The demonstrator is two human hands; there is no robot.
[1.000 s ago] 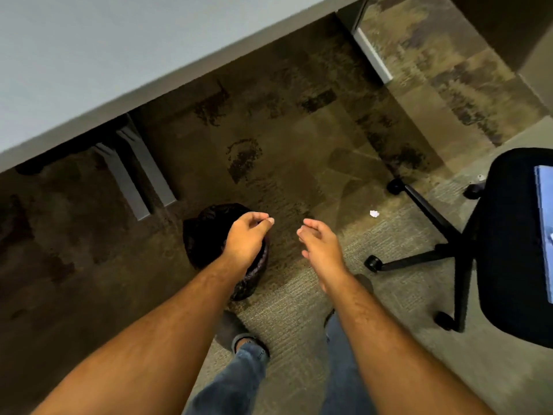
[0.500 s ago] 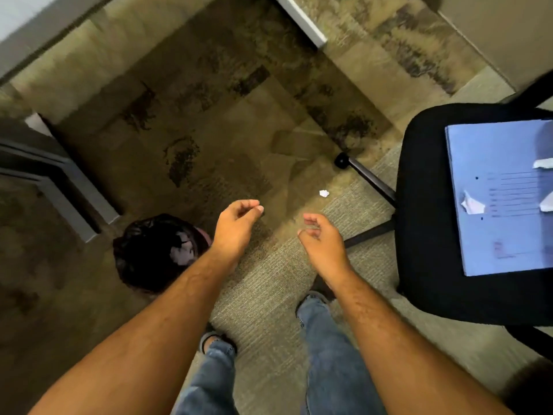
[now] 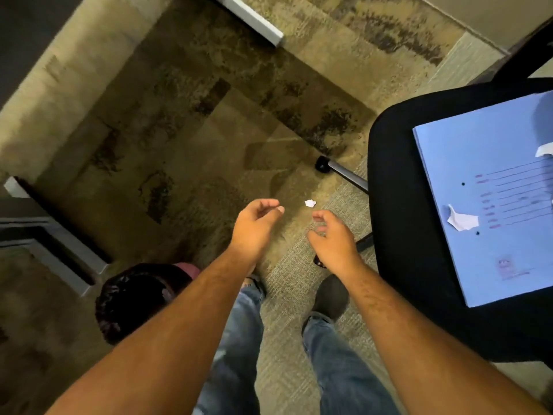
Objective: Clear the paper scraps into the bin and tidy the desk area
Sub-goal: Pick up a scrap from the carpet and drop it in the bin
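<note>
A small white paper scrap (image 3: 310, 203) lies on the carpet just beyond my hands. My left hand (image 3: 254, 226) hovers above the floor to the scrap's left, fingers loosely curled and empty. My right hand (image 3: 333, 238) hangs just below and right of the scrap, also curled and holding nothing. The bin (image 3: 131, 298), lined with a black bag, stands on the floor at lower left, partly behind my left forearm. A blue folder (image 3: 493, 211) lies on the black chair seat (image 3: 398, 205) at right, with a torn white scrap (image 3: 462, 220) on it and another scrap (image 3: 544, 151) at the frame's right edge.
Grey desk legs (image 3: 59, 256) stand at the left, another white leg foot (image 3: 254, 19) at the top. The chair's base arm and caster (image 3: 323, 164) reach onto the carpet near the floor scrap. My feet and jeans are below my hands.
The view has swung right and away from the bin, which now sits at lower left. The chair with the folder has come into view, and both hands are now near the floor scrap.
</note>
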